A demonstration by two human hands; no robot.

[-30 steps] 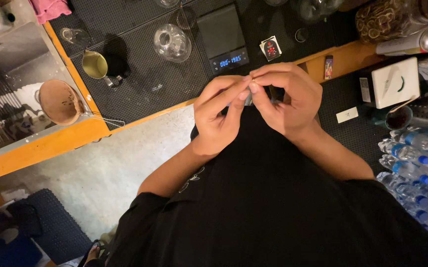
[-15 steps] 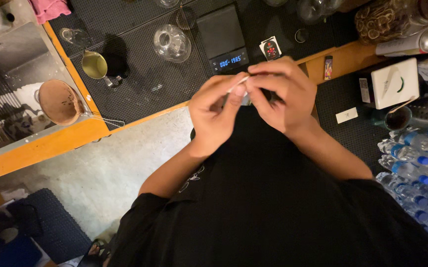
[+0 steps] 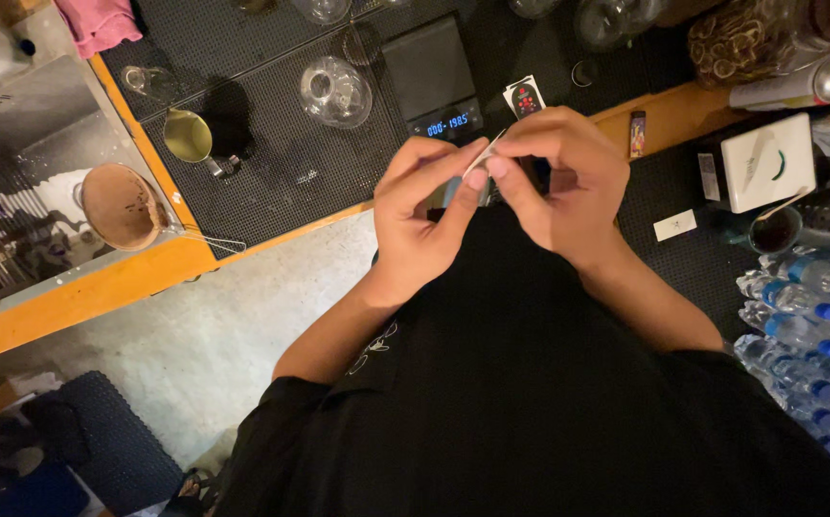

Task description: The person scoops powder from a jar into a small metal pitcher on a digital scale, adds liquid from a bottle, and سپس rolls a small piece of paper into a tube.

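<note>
My left hand (image 3: 420, 215) and my right hand (image 3: 558, 182) meet in front of my chest, fingertips pinched together on a small white sachet (image 3: 481, 157). Only a thin sliver of the sachet shows between the fingers. The hands hover over the edge of a black rubber bar mat (image 3: 281, 144), just in front of a black digital scale (image 3: 431, 77) with a lit blue display.
On the mat stand an upturned glass (image 3: 336, 91), a metal jug (image 3: 194, 136) and a small card (image 3: 525, 96). A strainer (image 3: 123, 206) lies at the sink on the left. Right: a white box (image 3: 758, 163), a cup with spoon (image 3: 775, 230), bottled water (image 3: 817, 316).
Both hands have stayed together on the sachet and risen slightly; the fingers have shifted, now pinching it at the top with the white edge showing.
</note>
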